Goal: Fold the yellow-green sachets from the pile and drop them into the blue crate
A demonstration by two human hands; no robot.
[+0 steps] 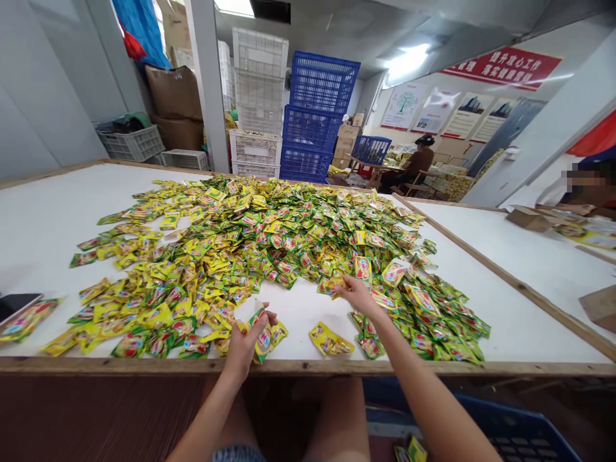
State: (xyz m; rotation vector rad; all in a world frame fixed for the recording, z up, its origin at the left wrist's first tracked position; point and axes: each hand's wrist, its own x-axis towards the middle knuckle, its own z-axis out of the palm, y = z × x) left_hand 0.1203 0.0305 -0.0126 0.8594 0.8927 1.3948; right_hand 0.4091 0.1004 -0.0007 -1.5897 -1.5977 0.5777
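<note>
My left hand (pixel 248 337) is closed around a few small green and yellow snack packets (pixel 263 340), held low over the table near its front edge. My right hand (pixel 355 294) reaches to the near side of the pile, its fingers pinching a yellow packet (pixel 331 286). Between the hands, a separate yellow packet (pixel 331 340) lies flat on the white tabletop (pixel 298 308). Beyond both hands spreads a large heap of green and yellow packets (pixel 289 237), some with red fruit pictures.
Wooden strips edge the table, and a wooden divider (pixel 510 276) runs along the right. A phone-like dark object (pixel 17 305) lies far left. Below right is a blue basket (pixel 510 423). White crates (pixel 257 96) and blue crates (pixel 317 115) stand behind. A person (pixel 418 163) sits farther back.
</note>
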